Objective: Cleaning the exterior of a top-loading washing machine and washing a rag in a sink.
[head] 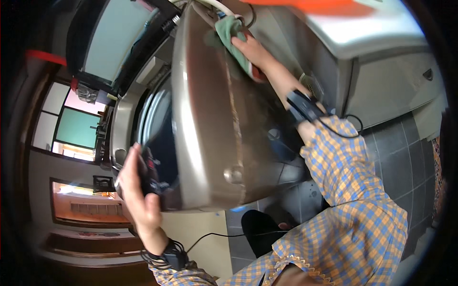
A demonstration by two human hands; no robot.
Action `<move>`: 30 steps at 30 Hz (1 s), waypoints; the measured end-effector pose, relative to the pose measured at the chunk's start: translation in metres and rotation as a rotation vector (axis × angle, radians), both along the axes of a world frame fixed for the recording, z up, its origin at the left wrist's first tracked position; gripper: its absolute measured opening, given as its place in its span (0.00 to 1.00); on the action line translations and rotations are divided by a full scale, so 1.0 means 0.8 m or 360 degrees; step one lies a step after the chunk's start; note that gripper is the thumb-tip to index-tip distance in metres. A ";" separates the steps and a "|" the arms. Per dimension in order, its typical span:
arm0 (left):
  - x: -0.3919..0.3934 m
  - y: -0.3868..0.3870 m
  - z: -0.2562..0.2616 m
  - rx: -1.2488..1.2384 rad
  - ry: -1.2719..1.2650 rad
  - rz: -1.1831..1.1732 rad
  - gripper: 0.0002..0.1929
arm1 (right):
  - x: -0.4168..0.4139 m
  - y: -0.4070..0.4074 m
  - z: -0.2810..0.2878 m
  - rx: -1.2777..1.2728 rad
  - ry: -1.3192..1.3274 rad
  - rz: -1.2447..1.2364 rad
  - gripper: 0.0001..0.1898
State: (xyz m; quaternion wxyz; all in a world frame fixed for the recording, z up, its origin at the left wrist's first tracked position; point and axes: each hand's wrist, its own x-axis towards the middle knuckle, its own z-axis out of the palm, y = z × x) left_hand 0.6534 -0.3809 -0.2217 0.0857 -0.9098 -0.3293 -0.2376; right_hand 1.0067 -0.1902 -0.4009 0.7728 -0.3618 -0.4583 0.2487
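Before me stands a silver-brown top-load washing machine (211, 107), with a dark glass lid (161, 143) on its top. My right hand (248, 48) presses a green cloth (232, 39) with a red edge against the far end of the machine's side panel. The fingers are bunched into the cloth and partly hidden by it. My left hand (141, 193) rests on the dark control panel edge near the lid, thumb apart from the fingers and nothing held. Both wrists carry black strapped devices, and a thin cable hangs from the left one.
A pale hose (214, 4) runs behind the machine's far end. To the right stands a grey cabinet-like appliance (393, 82) with a bright white top. Dark tiles (397, 153) cover the floor. A window (77, 123) and a wooden-framed opening (86, 203) lie to the left.
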 end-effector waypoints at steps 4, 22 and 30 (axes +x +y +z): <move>0.002 -0.019 -0.006 -0.0093 -0.0307 -0.0007 0.41 | -0.067 -0.131 -0.104 -0.0080 -0.0119 0.0143 0.30; -0.007 0.003 -0.020 -0.0122 -0.0243 0.0040 0.41 | -0.013 0.032 -0.028 -0.0209 -0.0094 -0.0129 0.32; -0.027 -0.002 -0.015 -0.0256 -0.0415 0.0166 0.40 | -0.158 -0.197 -0.329 -0.0817 0.0171 -0.0216 0.29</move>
